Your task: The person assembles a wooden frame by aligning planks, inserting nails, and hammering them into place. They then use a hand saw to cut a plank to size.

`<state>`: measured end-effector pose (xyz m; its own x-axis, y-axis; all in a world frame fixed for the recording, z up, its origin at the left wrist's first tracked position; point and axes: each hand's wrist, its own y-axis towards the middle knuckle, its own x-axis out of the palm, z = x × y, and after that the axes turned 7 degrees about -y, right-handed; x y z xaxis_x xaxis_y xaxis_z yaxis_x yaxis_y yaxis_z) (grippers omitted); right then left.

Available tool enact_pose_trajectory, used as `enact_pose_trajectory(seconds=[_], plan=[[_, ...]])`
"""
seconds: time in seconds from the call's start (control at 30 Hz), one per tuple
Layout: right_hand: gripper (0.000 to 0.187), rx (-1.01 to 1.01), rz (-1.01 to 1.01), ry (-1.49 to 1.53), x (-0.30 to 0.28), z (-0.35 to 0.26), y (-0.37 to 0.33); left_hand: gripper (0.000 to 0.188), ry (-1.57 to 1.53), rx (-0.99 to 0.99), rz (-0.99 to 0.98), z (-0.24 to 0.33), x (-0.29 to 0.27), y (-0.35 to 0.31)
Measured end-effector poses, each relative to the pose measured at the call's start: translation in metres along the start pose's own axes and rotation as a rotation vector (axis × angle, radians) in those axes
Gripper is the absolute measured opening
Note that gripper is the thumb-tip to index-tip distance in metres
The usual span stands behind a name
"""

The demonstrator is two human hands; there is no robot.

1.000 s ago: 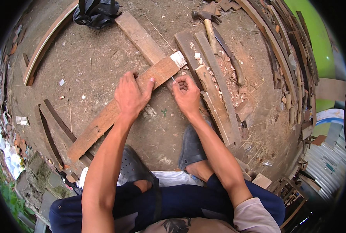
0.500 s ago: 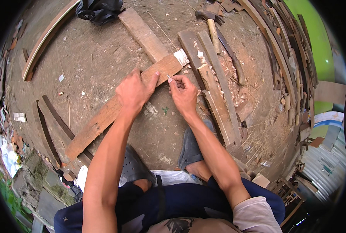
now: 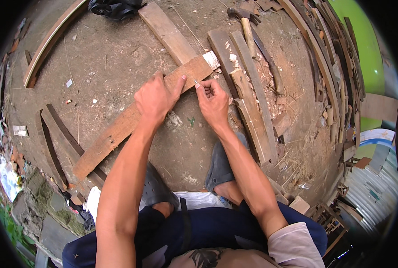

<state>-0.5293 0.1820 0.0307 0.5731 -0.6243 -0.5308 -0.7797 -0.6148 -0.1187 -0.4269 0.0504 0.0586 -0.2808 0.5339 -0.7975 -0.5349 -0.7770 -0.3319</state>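
A brown wooden plank (image 3: 112, 134) lies slantwise before me, its far right end pale and freshly cut. My left hand (image 3: 155, 100) is closed over the plank's middle, thumb along the top face. My right hand (image 3: 214, 102) pinches a small, thin, pointed piece (image 3: 196, 82) between thumb and fingertips, at the plank's near edge close to the pale end. The piece is too small to name surely. Beneath the plank's far part, another board (image 3: 170, 35) runs away from me across the ground.
To the right lie several wood strips (image 3: 252, 129), a claw hammer (image 3: 247, 35) and a long dark blade with a wooden handle (image 3: 276, 78) among wood chips. Long timbers (image 3: 322, 53) line the right side. Two dark strips (image 3: 51, 147) lie left; a black plastic bag (image 3: 116, 8) sits far.
My right hand has shifted slightly up along with the thin piece, which stays at the plank's edge. My left hand keeps its hold, and the whole view has shifted slightly.
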Motion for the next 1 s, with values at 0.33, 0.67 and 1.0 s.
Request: enact_pose_trajectory(seconds=[0.33,0.67,1.0], plan=[[0.013,-0.034,0.082,-0.169,-0.026,0.010,-0.025,0.078,-0.007,0.022,0.036,-0.006,0.004,0.001],[0.013,-0.066,0.035,-0.046,-0.007,-0.003,0.003,0.079,0.037,0.015,0.053,0.000,0.003,-0.001],[0.011,-0.259,0.023,-0.183,-0.006,0.000,0.005,0.080,0.026,-0.014,0.049,0.001,0.004,-0.001]])
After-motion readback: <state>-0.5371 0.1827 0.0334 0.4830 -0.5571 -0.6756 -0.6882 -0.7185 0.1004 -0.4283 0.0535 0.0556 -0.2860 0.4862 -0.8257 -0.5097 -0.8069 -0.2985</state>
